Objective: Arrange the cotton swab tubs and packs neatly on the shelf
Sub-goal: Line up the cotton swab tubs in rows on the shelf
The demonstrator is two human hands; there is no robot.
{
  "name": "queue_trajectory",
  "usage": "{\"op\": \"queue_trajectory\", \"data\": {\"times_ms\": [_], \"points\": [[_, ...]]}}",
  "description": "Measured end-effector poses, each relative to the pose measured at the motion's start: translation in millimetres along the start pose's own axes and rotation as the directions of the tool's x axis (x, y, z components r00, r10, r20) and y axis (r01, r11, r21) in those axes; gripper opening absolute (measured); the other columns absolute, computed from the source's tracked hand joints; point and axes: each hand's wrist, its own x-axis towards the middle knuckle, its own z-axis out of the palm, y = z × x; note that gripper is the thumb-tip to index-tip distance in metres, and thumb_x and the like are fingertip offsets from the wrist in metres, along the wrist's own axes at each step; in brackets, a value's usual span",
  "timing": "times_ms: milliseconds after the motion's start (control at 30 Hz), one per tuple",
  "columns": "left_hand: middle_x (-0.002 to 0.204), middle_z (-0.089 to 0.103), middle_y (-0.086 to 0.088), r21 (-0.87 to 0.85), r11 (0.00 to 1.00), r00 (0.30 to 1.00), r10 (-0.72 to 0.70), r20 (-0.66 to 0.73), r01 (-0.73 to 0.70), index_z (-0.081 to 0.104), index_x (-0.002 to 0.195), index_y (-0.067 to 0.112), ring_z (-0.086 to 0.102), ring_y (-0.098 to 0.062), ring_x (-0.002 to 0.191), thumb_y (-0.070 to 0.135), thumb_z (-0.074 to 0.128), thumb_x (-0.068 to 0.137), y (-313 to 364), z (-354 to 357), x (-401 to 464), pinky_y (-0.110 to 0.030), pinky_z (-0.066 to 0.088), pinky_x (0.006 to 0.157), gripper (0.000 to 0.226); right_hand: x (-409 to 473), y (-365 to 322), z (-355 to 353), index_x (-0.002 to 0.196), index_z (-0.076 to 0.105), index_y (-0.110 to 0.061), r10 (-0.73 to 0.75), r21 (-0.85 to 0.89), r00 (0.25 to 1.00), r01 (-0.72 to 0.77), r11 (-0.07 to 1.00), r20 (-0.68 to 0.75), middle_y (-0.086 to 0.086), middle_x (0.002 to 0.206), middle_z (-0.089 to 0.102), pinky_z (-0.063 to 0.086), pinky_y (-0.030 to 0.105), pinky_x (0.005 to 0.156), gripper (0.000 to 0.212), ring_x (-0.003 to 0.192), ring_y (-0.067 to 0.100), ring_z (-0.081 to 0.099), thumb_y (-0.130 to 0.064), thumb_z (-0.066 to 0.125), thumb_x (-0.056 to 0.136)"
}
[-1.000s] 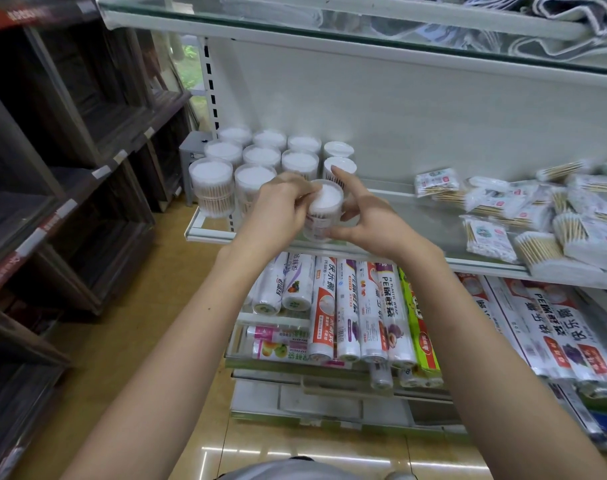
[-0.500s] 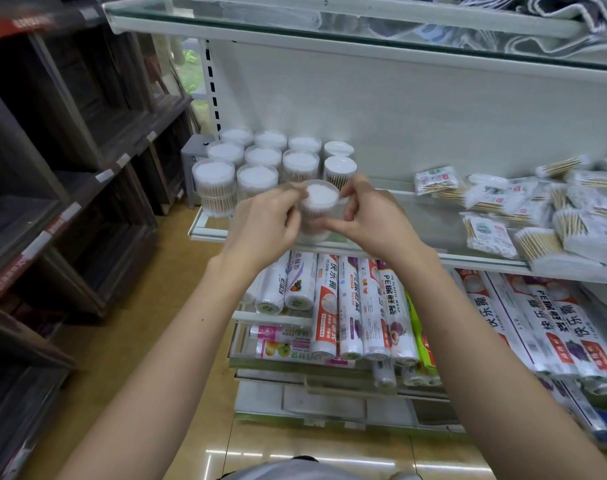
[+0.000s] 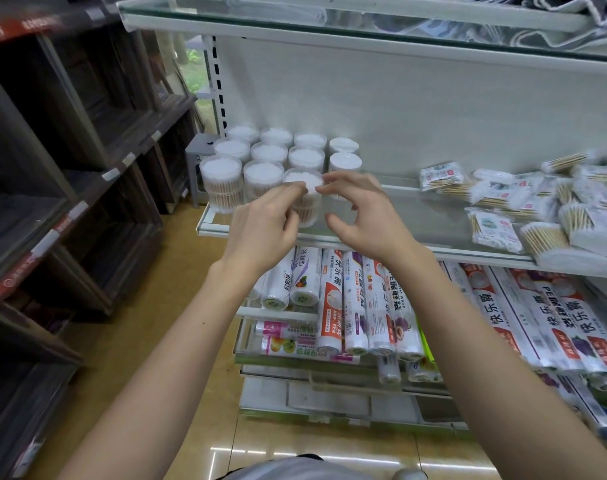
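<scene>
A clear cotton swab tub (image 3: 308, 206) with a white top stands at the front of the glass shelf (image 3: 419, 223), third in the front row. My left hand (image 3: 264, 226) curls its fingers round the tub's left side. My right hand (image 3: 367, 216) hovers at its right with fingertips touching the lid rim and the thumb apart from the tub. Several more tubs (image 3: 273, 152) stand in rows behind and to the left. Loose cotton swab packs (image 3: 496, 230) lie scattered on the right of the shelf.
Rolls of cling film and bags (image 3: 354, 299) fill the shelf below. A glass shelf (image 3: 329, 26) with folded cloth hangs overhead. Dark wooden shelving (image 3: 70, 168) lines the left side of the aisle. Bare glass lies between the tubs and the packs.
The tub, held up by both hands a second ago, now stands in the front row. My right hand's thumb has come off it and the fingers have loosened.
</scene>
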Motion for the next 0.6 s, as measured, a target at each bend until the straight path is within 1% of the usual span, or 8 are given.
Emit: {"op": "queue_trajectory", "data": {"times_ms": [33,100,167,233,300,367,500,600], "points": [[0.12,0.067,0.005,-0.011,1.0,1.0,-0.001,0.001,0.001,0.06,0.128,0.019,0.067,-0.022,0.099,0.011,0.05,0.091,0.6,-0.4,0.3,-0.043,0.056,0.069,0.039,0.8,-2.1,0.0,0.121,0.066,-0.026,-0.002,0.006,1.0,0.002,1.0,-0.003,-0.013,0.14,0.054,0.05,0.034,0.093,0.04,0.126,0.015,0.046,-0.02,0.064,0.081],[0.127,0.064,0.005,-0.031,0.999,1.0,0.006,-0.002,-0.006,0.057,0.134,0.019,0.066,-0.021,0.104,0.012,0.047,0.091,1.2,0.5,-0.2,-0.043,0.056,0.072,0.044,2.8,-4.7,-0.1,0.131,0.059,-0.028,0.004,0.016,0.999,-0.004,1.0,0.032,-0.016,0.147,0.048,0.046,0.029,0.096,0.052,0.125,0.014,0.046,-0.019,0.062,0.08],[0.133,0.061,0.005,-0.04,0.999,1.0,0.021,0.006,-0.021,0.056,0.137,0.018,0.064,-0.019,0.11,0.014,0.044,0.092,-0.4,3.2,-1.7,-0.043,0.056,0.074,0.047,6.0,-5.1,0.3,0.142,0.049,-0.029,0.027,0.021,0.993,-0.03,0.999,0.114,-0.017,0.154,0.04,0.04,0.025,0.096,0.066,0.121,0.014,0.047,-0.019,0.059,0.078],[0.135,0.059,0.005,-0.037,0.999,0.999,0.033,0.019,-0.032,0.057,0.136,0.017,0.063,-0.019,0.111,0.015,0.042,0.091,-3.2,5.0,-3.6,-0.043,0.057,0.072,0.047,7.2,-3.4,3.3,0.145,0.047,-0.029,0.047,0.001,0.983,-0.048,0.999,0.179,-0.014,0.155,0.039,0.039,0.025,0.097,0.069,0.12,0.016,0.047,-0.023,0.055,0.076],[0.138,0.058,0.007,-0.015,0.999,0.999,0.039,0.028,-0.038,0.059,0.134,0.018,0.064,-0.018,0.111,0.014,0.043,0.091,-5.6,4.7,-4.9,-0.042,0.057,0.071,0.046,4.9,-1.6,6.1,0.14,0.052,-0.027,0.048,-0.005,0.988,-0.048,0.999,0.144,-0.009,0.151,0.045,0.044,0.029,0.097,0.064,0.12,0.017,0.049,-0.024,0.052,0.077],[0.14,0.056,0.009,0.006,1.0,0.999,0.017,0.032,-0.017,0.06,0.133,0.02,0.064,-0.017,0.112,0.017,0.042,0.092,-7.0,2.8,-4.6,-0.041,0.057,0.073,0.045,2.4,-3.5,6.6,0.132,0.06,-0.024,0.031,0.007,0.998,-0.031,0.999,0.051,-0.008,0.141,0.054,0.047,0.031,0.096,0.055,0.119,0.016,0.05,-0.024,0.052,0.078],[0.146,0.051,0.008,0.071,0.991,0.992,-0.116,0.046,0.113,0.058,0.133,0.017,0.063,-0.023,0.113,0.018,0.047,0.092,-6.6,-2.0,2.3,-0.042,0.055,0.079,0.043,0.1,-13.6,5.5,0.125,0.066,-0.02,0.002,0.074,1.0,-0.002,0.997,-0.004,-0.009,0.124,0.064,0.038,0.01,0.086,0.05,0.104,0.011,0.055,-0.017,0.056,0.075],[0.146,0.05,0.009,0.06,0.995,0.996,-0.079,0.038,0.077,0.056,0.136,0.018,0.065,-0.023,0.11,0.017,0.046,0.092,-2.9,-2.6,1.6,-0.041,0.056,0.075,0.045,2.9,-16.9,5.7,0.126,0.065,-0.022,0.004,0.081,0.999,-0.007,0.997,0.036,-0.011,0.12,0.065,0.038,0.012,0.082,0.053,0.098,0.012,0.055,-0.02,0.055,0.075]]}}
